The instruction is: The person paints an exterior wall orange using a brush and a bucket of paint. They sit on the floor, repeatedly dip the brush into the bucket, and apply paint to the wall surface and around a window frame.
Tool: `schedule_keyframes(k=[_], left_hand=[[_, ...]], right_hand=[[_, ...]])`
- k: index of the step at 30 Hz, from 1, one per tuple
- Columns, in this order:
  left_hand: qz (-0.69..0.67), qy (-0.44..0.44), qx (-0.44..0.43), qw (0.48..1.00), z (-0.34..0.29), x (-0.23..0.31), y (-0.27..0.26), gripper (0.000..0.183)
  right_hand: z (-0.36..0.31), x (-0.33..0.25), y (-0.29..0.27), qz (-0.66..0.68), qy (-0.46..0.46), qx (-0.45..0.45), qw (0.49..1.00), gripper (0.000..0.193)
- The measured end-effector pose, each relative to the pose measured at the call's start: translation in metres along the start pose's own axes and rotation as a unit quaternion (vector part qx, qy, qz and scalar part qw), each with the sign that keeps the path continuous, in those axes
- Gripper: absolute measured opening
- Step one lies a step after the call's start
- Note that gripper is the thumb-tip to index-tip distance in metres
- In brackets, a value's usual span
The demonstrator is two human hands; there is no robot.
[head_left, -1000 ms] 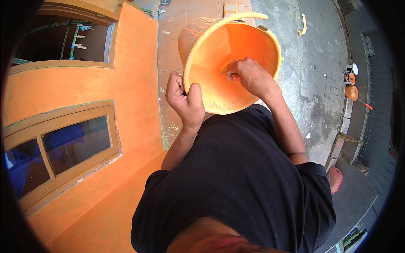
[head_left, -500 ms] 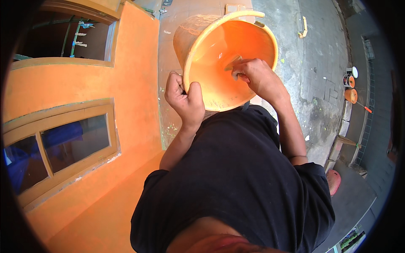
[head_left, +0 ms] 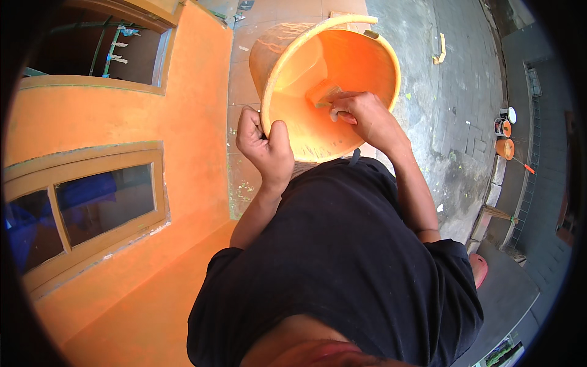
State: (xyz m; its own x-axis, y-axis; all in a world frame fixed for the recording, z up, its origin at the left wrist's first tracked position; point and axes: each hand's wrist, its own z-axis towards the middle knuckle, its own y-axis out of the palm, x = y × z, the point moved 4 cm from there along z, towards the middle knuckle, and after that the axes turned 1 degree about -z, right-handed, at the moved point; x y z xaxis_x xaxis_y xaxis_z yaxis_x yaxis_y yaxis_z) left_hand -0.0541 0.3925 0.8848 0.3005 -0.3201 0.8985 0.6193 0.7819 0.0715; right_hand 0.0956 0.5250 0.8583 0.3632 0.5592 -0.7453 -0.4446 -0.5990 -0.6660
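Observation:
A large orange bucket (head_left: 367,61) is tipped so that its mouth faces me. Its rim is broken at the top right. My left hand (head_left: 266,148) grips the rim at the lower left, with the thumb inside and the fingers outside. Inside the mouth, my right hand (head_left: 365,117) is closed on a paintbrush (head_left: 323,94), whose orange-coated bristles lie against the inner wall. The fingers hide most of the brush's handle. Orange paint coats the bucket's inside, and darker smears mark the wall near the lower rim.
On the left stands an orange wall (head_left: 195,110) with a wood-framed window (head_left: 110,196). Several small paint cans (head_left: 504,127) stand by the far-right kerb, close to an orange-handled tool (head_left: 528,168). A bent yellowish strip (head_left: 439,50) lies on the grey pavement (head_left: 422,85).
My right hand has shifted slightly left and down inside the bucket, and the brush's orange bristles now show more fully. My left hand keeps its hold on the rim.

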Motion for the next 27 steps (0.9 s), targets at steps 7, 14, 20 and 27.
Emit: schedule_keyframes(k=[7, 14, 20, 27], left_hand=[[0.006, 0.014, 0.013, 1.0, 0.005, -0.005, -0.002, 0.027], [0.007, -0.006, 0.027, 1.0, 0.01, -0.01, 0.004, 0.026], [0.002, -0.002, 0.026, 1.0, 0.014, -0.008, 0.007, 0.025], [0.012, 0.013, 0.03, 0.999, 0.017, -0.009, 0.007, 0.026]], right_hand=[[-0.023, -0.001, -0.034, 0.297, 0.096, 0.187, 0.931, 0.01], [-0.033, 0.015, -0.038, 0.505, 0.158, 0.271, 0.804, 0.014], [-0.036, 0.017, -0.03, 0.547, 0.172, 0.283, 0.769, 0.013], [-0.033, 0.008, -0.033, 0.507, 0.144, 0.296, 0.797, 0.012]])
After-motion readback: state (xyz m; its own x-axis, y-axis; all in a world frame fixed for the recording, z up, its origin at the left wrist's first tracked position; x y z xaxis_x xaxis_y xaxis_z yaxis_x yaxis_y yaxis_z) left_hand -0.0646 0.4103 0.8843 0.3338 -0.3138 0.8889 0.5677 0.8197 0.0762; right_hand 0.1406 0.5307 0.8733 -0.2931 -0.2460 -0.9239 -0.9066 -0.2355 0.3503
